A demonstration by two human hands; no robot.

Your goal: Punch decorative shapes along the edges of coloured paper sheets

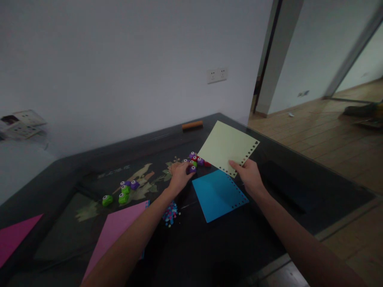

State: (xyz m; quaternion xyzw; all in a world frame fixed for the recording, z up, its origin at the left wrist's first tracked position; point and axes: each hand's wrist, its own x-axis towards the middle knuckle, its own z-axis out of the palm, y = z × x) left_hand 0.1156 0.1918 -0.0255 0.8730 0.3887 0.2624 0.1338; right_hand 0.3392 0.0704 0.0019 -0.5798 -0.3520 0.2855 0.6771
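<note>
My right hand [250, 175] pinches a pale yellow-green sheet of paper [229, 147] by its near corner, thumb on top. Small shaped holes run along two of the sheet's edges. My left hand [180, 174] is at a cluster of small craft punches with big eyes, its thumb and finger closed around a purple punch [192, 169]. Beside that one are a green punch [193, 163] and a red punch [195, 158]. Below the raised sheet, a blue sheet of paper [220, 195] lies flat, also with holes along two edges.
Green punches [123, 198] and purple punches [134, 184] stand at the left. Confetti [170, 213] lies beneath my left forearm, near a pink paper stack [119, 227]. A magenta sheet [18, 235] is far left. An orange-brown stick-like object [192, 125] lies by the wall.
</note>
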